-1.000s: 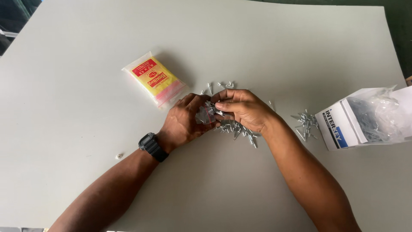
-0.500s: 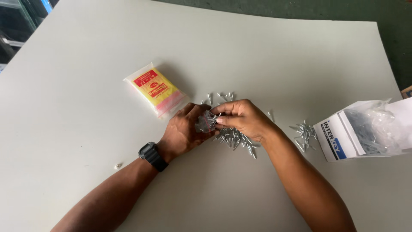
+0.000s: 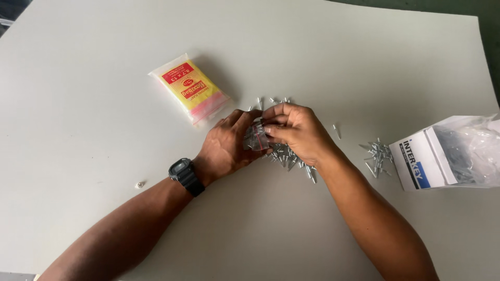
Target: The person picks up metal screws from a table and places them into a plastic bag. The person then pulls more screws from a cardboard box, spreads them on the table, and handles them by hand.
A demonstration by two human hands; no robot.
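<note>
My left hand point(image 3: 225, 147) and my right hand point(image 3: 292, 130) meet at the middle of the white table point(image 3: 104, 104). Between them they pinch a small clear plastic bag point(image 3: 255, 138) with metal pieces inside. A pile of small silver rivets point(image 3: 285, 156) lies under and around my right hand. My left wrist carries a black watch point(image 3: 185, 176).
A pack of small bags with a yellow and red label point(image 3: 190, 88) lies up and left of my hands. A white box point(image 3: 442, 156) with a clear liner lies open at the right edge, a second small heap of rivets point(image 3: 376, 155) beside it. A tiny loose piece point(image 3: 139, 184) lies at left.
My hands have stayed together on the small bag over the rivet pile. The view has shifted slightly; nothing else on the table has moved.
</note>
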